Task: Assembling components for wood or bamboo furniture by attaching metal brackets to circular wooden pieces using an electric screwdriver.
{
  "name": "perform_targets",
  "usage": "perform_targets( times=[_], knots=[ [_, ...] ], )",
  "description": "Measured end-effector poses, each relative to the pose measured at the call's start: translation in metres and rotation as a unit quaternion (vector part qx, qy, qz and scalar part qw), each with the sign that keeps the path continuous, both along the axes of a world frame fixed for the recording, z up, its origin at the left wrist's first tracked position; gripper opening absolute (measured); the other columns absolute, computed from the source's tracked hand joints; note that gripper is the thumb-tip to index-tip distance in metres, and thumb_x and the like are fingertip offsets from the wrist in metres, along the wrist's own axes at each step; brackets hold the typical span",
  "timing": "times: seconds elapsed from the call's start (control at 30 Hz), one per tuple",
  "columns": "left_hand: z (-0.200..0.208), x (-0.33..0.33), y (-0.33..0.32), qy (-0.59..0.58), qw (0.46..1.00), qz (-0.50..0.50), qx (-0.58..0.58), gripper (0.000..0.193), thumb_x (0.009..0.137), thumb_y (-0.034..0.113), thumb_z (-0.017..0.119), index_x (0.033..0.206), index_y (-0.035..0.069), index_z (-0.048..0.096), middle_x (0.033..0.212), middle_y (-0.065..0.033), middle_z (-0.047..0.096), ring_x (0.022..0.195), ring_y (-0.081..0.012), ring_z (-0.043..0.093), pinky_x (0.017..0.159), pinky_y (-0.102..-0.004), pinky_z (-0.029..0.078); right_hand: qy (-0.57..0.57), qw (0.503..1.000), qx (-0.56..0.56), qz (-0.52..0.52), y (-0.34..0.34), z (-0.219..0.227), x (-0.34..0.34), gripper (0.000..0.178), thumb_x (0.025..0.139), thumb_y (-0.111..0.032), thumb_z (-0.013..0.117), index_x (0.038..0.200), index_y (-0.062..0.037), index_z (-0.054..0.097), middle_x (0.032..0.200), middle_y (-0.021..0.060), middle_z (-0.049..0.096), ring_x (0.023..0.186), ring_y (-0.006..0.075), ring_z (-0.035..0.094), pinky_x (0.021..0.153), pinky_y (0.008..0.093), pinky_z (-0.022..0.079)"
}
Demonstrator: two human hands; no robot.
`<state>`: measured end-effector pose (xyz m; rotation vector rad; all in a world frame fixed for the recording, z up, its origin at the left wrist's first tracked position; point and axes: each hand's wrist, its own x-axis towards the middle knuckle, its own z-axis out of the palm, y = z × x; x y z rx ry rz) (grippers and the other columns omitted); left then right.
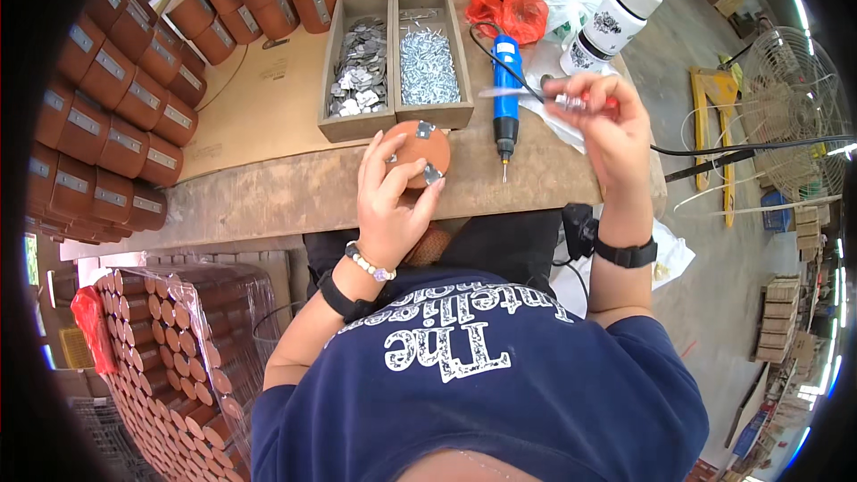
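At the table's (268, 189) near edge, left of the one blue driver (506, 112), sits the one brown piece (429, 150); my left hand (393, 203) spreads over its round end, fingers and thumb bent onto it. It looks stiff and fairly light, perhaps slippery, so I judge the rim the best hold, off the clips (424, 129): two plain, perhaps another between my fingers. My right hand (616, 120) pinches one blurred red-handled tool (573, 103). Farther off are one two-part tray (357, 130), two bags (504, 7) and, left, uncountable cylinders (116, 138).
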<state>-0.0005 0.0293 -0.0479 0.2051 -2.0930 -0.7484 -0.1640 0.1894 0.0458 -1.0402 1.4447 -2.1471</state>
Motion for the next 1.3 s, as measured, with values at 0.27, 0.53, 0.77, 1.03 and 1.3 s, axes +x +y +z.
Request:
perform_targets(
  times=[0.27, 0.53, 0.77, 1.03, 1.3],
  knots=[
    [0.005, 0.005, -0.009, -0.046, 0.998, -0.010, 0.036, 0.060, 0.057, 0.015, 0.074, 0.108, 0.004, 0.045, 0.119, -0.0178, 0.036, 0.105, -0.0317, 0.044, 0.085, -0.0365, 0.040, 0.132, 0.968, 0.206, -0.058, -0.068, -0.074, -0.063, 0.010, 0.067, -0.001, 0.056, 0.068, -0.0057, 0.047, 0.090, 0.0047, 0.052, 0.083, 0.0116, 0.048, 0.074, 0.0230, 0.038],
    [0.003, 0.014, -0.017, -0.101, 0.990, -0.031, 0.094, 0.072, 0.054, 0.023, 0.077, 0.113, 0.005, 0.040, 0.121, -0.0168, 0.034, 0.108, -0.0309, 0.040, 0.088, -0.0374, 0.038, 0.159, 0.971, 0.176, 0.026, -0.069, -0.064, -0.058, 0.005, 0.071, -0.008, 0.055, 0.069, -0.0039, 0.053, 0.095, 0.0075, 0.057, 0.093, 0.0132, 0.048, 0.082, 0.0272, 0.035],
    [0.010, 0.003, -0.005, -0.059, 0.997, -0.019, 0.040, 0.044, 0.055, 0.019, 0.075, 0.090, 0.006, 0.052, 0.115, -0.0174, 0.040, 0.104, -0.0332, 0.043, 0.086, -0.0395, 0.036, 0.118, 0.977, 0.179, 0.001, -0.018, -0.051, -0.015, 0.004, 0.072, -0.004, 0.055, 0.073, -0.0028, 0.051, 0.097, 0.0084, 0.055, 0.087, 0.0120, 0.049, 0.078, 0.0251, 0.037],
    [0.000, -0.001, -0.008, -0.035, 0.999, -0.010, 0.009, 0.030, 0.059, 0.012, 0.072, 0.082, 0.004, 0.053, 0.113, -0.0172, 0.044, 0.102, -0.0300, 0.046, 0.082, -0.0361, 0.039, 0.098, 0.980, 0.175, -0.019, 0.011, -0.062, 0.018, 0.004, 0.072, 0.002, 0.053, 0.074, -0.0005, 0.051, 0.092, 0.0096, 0.055, 0.088, 0.0147, 0.051, 0.083, 0.0292, 0.039],
    [0.012, 0.010, -0.015, -0.053, 0.997, 0.001, 0.056, 0.059, 0.057, 0.022, 0.074, 0.105, 0.002, 0.047, 0.117, -0.0176, 0.040, 0.104, -0.0346, 0.043, 0.086, -0.0384, 0.038, 0.137, 0.974, 0.181, 0.011, -0.037, -0.061, 0.040, 0.026, 0.076, -0.010, 0.053, 0.100, 0.0005, 0.050, 0.100, 0.0105, 0.053, 0.093, 0.0183, 0.052, 0.083, 0.0317, 0.041]
  ],
)
